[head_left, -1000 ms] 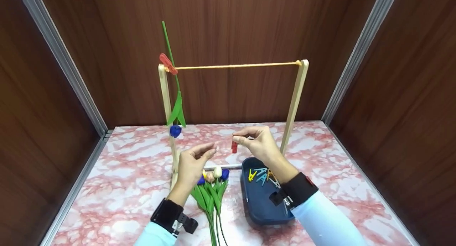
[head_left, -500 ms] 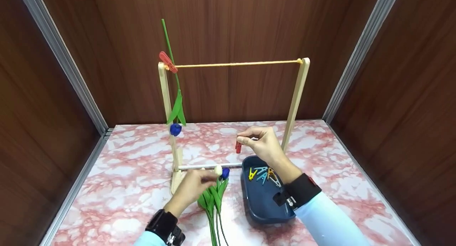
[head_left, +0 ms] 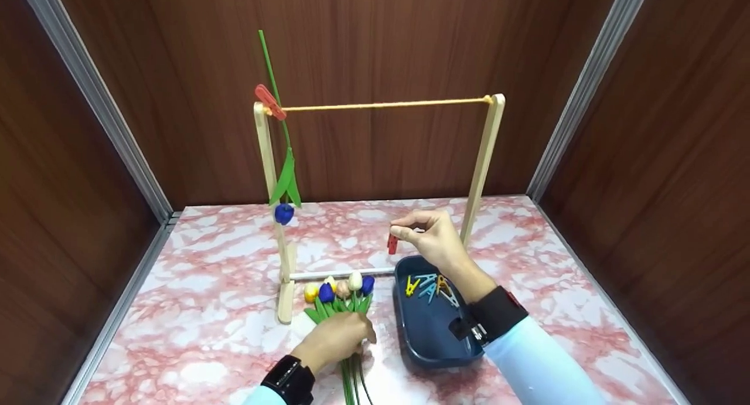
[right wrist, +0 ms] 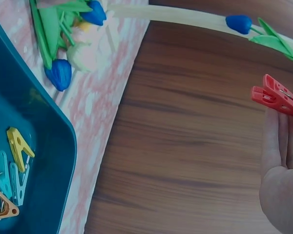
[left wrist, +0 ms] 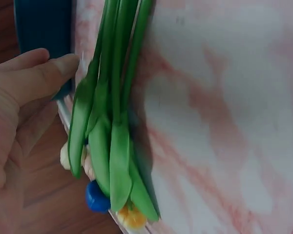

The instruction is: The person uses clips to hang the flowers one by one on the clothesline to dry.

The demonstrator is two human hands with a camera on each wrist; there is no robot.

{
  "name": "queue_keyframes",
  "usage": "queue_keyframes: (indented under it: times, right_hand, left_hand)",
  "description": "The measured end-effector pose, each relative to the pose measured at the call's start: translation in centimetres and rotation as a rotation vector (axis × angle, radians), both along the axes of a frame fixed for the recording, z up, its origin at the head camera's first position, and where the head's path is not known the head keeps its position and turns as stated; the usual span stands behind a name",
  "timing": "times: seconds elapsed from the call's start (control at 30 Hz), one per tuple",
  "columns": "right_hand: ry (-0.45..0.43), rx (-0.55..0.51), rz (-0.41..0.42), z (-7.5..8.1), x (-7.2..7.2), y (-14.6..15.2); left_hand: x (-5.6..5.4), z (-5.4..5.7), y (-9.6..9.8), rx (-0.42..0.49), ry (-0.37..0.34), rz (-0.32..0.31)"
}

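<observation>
Up in the air over the blue bin, my right hand [head_left: 436,241] pinches a red clothespin [right wrist: 274,95] between thumb and fingers, its jaw end pointing away from the palm. My left hand [head_left: 338,337] is low over a bunch of artificial tulips [left wrist: 119,161] lying on the table. In the left wrist view its thumb and fingers are loosely extended, fingertips right beside the outermost green stem. White, blue, yellow and pinkish blooms point toward the back. A blue tulip [head_left: 284,213] hangs bloom-down at the left, its stem clipped to a yellow cord [head_left: 381,105] by another red clothespin [head_left: 270,102].
A wooden frame [head_left: 483,170] holds the cord between two posts, with a white bar [head_left: 375,271] low across it. The dark blue bin [head_left: 433,358] stands right of the tulips, with yellow, light blue and orange clothespins [head_left: 429,288] inside. Wood-grain panels enclose the marbled table [head_left: 193,334].
My left hand has come down from mid-air, passing across the blooms to the stems of the bunch. My right hand still holds the red clothespin, shifted slightly right.
</observation>
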State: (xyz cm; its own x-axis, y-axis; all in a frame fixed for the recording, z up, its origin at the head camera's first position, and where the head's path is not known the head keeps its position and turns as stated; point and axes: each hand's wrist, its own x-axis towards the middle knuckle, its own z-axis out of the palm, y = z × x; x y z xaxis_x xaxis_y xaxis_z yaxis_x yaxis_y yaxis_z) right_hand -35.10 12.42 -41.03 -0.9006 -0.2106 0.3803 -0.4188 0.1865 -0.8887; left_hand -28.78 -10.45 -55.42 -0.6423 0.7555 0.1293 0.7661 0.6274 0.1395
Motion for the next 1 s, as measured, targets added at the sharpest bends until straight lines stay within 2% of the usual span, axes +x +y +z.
queue_keyframes:
  times: [0.2,0.5,0.63,0.8,0.9,1.0]
  right_hand:
    - [-0.024,-0.034,-0.010,-0.4,-0.2,0.0]
    - [-0.038,-0.048,-0.021,-0.9,-0.2,0.0]
    - [-0.051,-0.045,-0.018,-0.9,-0.1,0.0]
    - [-0.056,-0.049,-0.024,-0.8,0.0,-0.1]
    - [-0.048,-0.050,-0.029,-0.8,0.0,-0.1]
    - [-0.038,-0.047,-0.021,-0.8,0.0,-0.2]
  left_hand:
    - [0.7,-0.8,0.6,-0.091,0.101,-0.064]
    - [1.6,-0.9,1.0,-0.191,0.169,-0.055]
    - [1.8,-1.1,1.2,-0.197,0.194,-0.057]
    - [1.9,-1.4,1.1,-0.209,0.287,-0.059]
    - [1.8,-1.6,1.0,-0.230,0.364,-0.075]
    - [1.8,-1.7,0.9,-0.251,0.410,-0.090]
